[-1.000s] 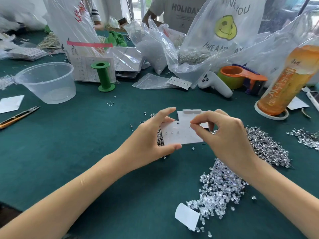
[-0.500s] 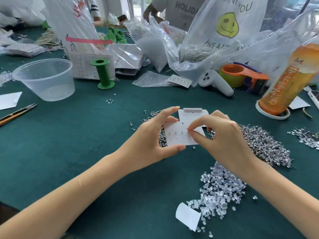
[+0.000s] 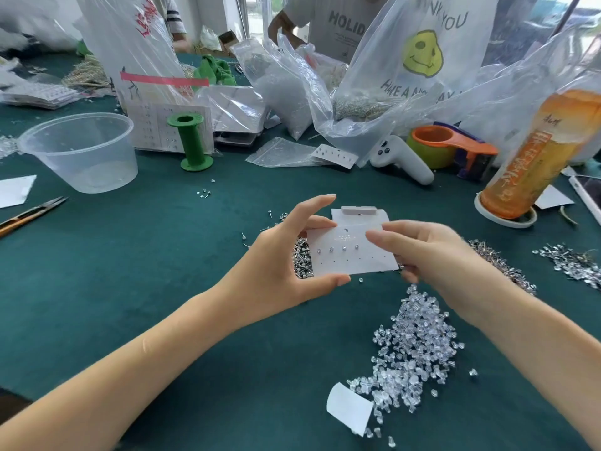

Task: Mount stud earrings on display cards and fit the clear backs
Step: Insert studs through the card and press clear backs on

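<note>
A white display card (image 3: 353,255) is held above the green table (image 3: 130,271), just beyond the heap of clear backs (image 3: 413,346). Its left edge is pinched by the left hand (image 3: 279,265), thumb below, fingers above and behind. Its right edge is gripped by the right hand (image 3: 432,255), fingers curled. Four stud earrings (image 3: 337,249) are seen mounted in a row on the card. A pile of loose studs (image 3: 500,265) lies behind the card, partly hidden.

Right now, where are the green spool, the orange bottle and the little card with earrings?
green spool (image 3: 191,142), head view, its stem
orange bottle (image 3: 540,151), head view, its label
card (image 3: 351,260), head view, its bare face
</note>
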The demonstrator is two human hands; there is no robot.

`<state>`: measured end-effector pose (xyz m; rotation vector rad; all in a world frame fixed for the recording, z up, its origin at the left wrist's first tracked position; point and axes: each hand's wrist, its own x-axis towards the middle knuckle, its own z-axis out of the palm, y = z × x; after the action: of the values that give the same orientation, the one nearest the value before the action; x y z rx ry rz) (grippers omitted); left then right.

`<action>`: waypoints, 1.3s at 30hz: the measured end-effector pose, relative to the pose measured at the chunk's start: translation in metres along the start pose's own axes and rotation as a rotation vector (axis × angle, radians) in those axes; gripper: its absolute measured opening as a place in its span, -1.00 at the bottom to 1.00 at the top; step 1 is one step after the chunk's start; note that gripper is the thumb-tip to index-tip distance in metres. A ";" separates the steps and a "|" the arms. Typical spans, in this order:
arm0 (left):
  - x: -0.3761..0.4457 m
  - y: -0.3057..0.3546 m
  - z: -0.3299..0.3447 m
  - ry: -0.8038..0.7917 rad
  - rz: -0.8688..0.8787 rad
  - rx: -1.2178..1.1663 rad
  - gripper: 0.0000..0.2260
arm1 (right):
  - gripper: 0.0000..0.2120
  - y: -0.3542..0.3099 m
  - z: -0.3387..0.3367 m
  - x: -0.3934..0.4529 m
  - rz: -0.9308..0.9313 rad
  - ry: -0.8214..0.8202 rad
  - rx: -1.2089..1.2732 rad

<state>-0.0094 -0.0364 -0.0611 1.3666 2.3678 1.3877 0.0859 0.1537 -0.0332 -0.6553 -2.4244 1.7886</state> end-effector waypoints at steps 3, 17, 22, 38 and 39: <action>-0.001 0.002 0.000 -0.023 0.025 -0.007 -0.23 | -0.66 0.001 0.006 -0.001 0.062 -0.198 0.116; -0.003 0.003 -0.001 -0.056 0.103 0.021 -0.20 | -0.73 0.006 0.013 -0.003 0.062 -0.198 0.169; -0.001 0.009 -0.002 -0.051 0.158 -0.011 -0.24 | -0.77 0.005 0.010 -0.006 0.022 -0.155 0.161; 0.040 0.033 0.049 -0.396 0.182 0.257 -0.92 | -0.79 0.056 -0.065 -0.061 -0.266 0.226 0.247; 0.043 0.034 0.051 -0.422 0.177 0.259 -0.92 | -0.80 0.061 -0.064 -0.063 -0.271 0.236 0.247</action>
<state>0.0109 0.0357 -0.0513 1.7634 2.2344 0.7344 0.1804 0.2023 -0.0556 -0.4583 -1.9908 1.7481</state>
